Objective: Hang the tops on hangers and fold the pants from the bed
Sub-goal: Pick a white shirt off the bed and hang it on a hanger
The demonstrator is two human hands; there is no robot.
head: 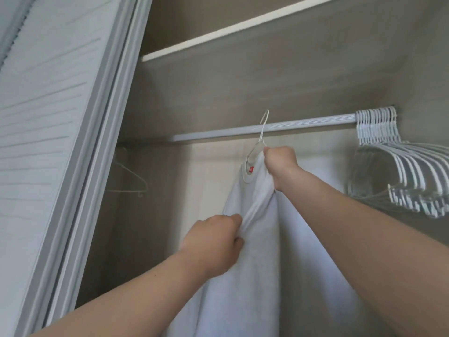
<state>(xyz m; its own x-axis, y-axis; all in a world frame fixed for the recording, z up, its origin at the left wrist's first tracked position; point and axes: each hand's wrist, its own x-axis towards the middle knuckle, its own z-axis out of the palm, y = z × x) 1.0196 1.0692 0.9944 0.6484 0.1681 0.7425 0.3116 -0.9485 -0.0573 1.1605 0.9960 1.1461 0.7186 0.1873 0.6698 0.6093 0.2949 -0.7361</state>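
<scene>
Wardrobe interior, beige panels; pale rail (303, 122) across the middle, shelf (218, 36) high above it, sliding door (48, 142) far left of it. Bunch of white spare hangers (401, 166) crowded at the rail's right end; one thin wire hanger (132, 178) below the rail's left end, in shadow.

White top (257, 251) just under the rail's midpoint, on a white hanger (262, 132), collar with red label uppermost, body hanging straight down and out of view. Hook standing up across the rail; seated over it or not, cannot tell.

Right hand (279, 164) directly below the rail, closed in a fist round the hanger's neck together with a bunch of shoulder cloth. Left hand (213, 242) lower, down and left of the rail's midpoint, fingers curled tight on a gathered fold of the top's front, cloth drawn taut between the two hands.

Handling, as judged: soft knit, light, limp, no shape of its own; likely to slide off a smooth hanger arm if tugged to one side. Not fragile. Best hold at the hanger's neck for lifting onto the rail; at shoulder seams or hem for straightening, gentle pull only, to spare the collar.
</scene>
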